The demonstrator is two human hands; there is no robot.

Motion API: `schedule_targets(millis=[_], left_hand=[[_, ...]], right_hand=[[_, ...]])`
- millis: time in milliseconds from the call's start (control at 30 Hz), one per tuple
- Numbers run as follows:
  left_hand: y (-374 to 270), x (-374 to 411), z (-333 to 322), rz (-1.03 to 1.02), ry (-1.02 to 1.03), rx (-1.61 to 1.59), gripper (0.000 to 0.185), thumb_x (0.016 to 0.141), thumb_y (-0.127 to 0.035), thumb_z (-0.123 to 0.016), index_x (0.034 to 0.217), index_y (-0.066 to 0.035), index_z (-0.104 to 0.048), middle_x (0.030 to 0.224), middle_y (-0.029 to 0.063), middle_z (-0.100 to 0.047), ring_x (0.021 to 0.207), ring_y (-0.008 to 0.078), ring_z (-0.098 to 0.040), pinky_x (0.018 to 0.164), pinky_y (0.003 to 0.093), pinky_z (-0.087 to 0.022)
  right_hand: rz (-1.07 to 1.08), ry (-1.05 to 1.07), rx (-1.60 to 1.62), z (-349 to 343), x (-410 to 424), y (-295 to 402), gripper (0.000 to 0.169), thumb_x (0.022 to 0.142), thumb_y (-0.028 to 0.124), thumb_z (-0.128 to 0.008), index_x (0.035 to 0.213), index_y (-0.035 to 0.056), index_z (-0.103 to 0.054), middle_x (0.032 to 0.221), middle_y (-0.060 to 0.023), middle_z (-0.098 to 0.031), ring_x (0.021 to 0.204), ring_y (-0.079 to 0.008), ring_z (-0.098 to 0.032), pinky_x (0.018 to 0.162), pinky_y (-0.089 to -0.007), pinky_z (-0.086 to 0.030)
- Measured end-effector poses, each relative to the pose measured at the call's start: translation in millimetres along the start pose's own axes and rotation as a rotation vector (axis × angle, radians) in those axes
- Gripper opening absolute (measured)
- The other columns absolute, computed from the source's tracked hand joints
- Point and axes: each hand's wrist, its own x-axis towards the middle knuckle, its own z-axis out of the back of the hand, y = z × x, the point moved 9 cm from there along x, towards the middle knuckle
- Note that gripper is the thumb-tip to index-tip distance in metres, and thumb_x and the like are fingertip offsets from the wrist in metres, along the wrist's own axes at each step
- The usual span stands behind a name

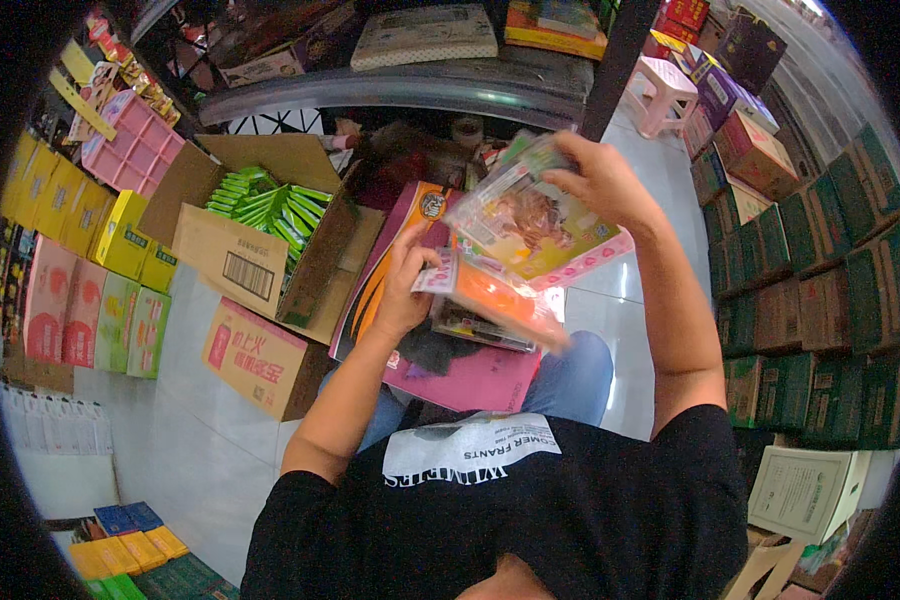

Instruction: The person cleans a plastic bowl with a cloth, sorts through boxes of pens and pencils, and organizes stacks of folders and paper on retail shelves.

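My right hand [596,176] grips the top edge of several flat, clear plastic-wrapped packs [529,217] with printed pictures, held tilted over my lap. My left hand [407,281] holds the end of an orange plastic-wrapped pack [499,296], whose far end is blurred. Beneath it lies a dark pack in clear plastic [480,326]. These are above a large magenta printed box or board [461,379] with orange and black artwork, which lies over my knees. Left of it stands an open cardboard carton [229,255] with many green packets [277,206] inside.
A closed printed carton [251,360] sits on the floor beside my left leg. A metal-edged shelf [397,97] spans the front. Stacked cartons [832,300] line the right, and a pink plastic stool [660,94] stands ahead at right. Boxed goods [82,307] are stacked at left.
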Motion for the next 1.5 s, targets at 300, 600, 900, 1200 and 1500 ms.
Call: schedule_targets(millis=[300, 600, 900, 1200, 1500], left_hand=[[14.3, 54.8, -32.7, 0.120, 0.103, -0.133, 0.014, 0.069, -0.005, -0.048, 0.082, 0.000, -0.045, 0.102, 0.0200, -0.049, 0.095, 0.0325, -0.049, 0.078, 0.0332, -0.039], [14.3, 66.0, -34.6, 0.269, 0.063, -0.464, 0.014, 0.072, -0.003, -0.044, 0.086, 0.000, -0.047, 0.090, 0.0052, -0.053, 0.077, 0.0138, -0.047, 0.071, 0.0265, -0.039], [39.6, 34.2, 54.6, 0.557, -0.338, -1.227, 0.043, 0.070, -0.003, -0.043, 0.114, 0.000, -0.040, 0.107, 0.0130, -0.051, 0.100, 0.0265, -0.050, 0.088, 0.0397, -0.040], [32.6, 25.5, -24.3, 0.672, -0.232, -1.429, 0.042, 0.071, -0.006, -0.041, 0.112, 0.001, -0.040, 0.103, 0.0143, -0.053, 0.091, 0.0249, -0.056, 0.080, 0.0368, -0.046], [6.5, 14.5, -60.6, 0.715, -0.390, -1.499, 0.037, 0.073, -0.004, -0.036, 0.109, 0.001, -0.041, 0.100, 0.0124, -0.054, 0.089, 0.0218, -0.056, 0.078, 0.0324, -0.047]], right_hand=[[0.202, 0.290, -0.044, -89.3, 12.6, -17.6, 0.029, 0.072, 0.014, -0.056, 0.099, 0.0024, -0.053, 0.090, -0.0214, -0.057, 0.085, -0.0366, -0.054, 0.072, -0.0399, -0.043], [0.090, 0.123, -0.042, -54.2, 25.9, -44.9, 0.026, 0.075, 0.017, -0.056, 0.095, 0.0005, -0.054, 0.089, -0.0190, -0.057, 0.082, -0.0312, -0.055, 0.072, -0.0351, -0.043], [-0.205, -0.876, 1.072, 82.5, -81.4, -115.3, 0.020, 0.080, 0.007, -0.052, 0.099, -0.0016, -0.050, 0.089, -0.0098, -0.059, 0.075, -0.0158, -0.059, 0.066, -0.0270, -0.048], [-0.644, -0.836, 1.724, -142.6, -96.1, -110.8, 0.025, 0.084, 0.007, -0.045, 0.108, 0.0010, -0.044, 0.103, -0.0110, -0.054, 0.089, -0.0222, -0.055, 0.078, -0.0354, -0.047], [-0.819, -0.993, 1.614, -165.7, -106.8, -130.9, 0.023, 0.082, 0.008, -0.049, 0.104, 0.0027, -0.043, 0.096, -0.0103, -0.054, 0.078, -0.0211, -0.056, 0.066, -0.0345, -0.049]])
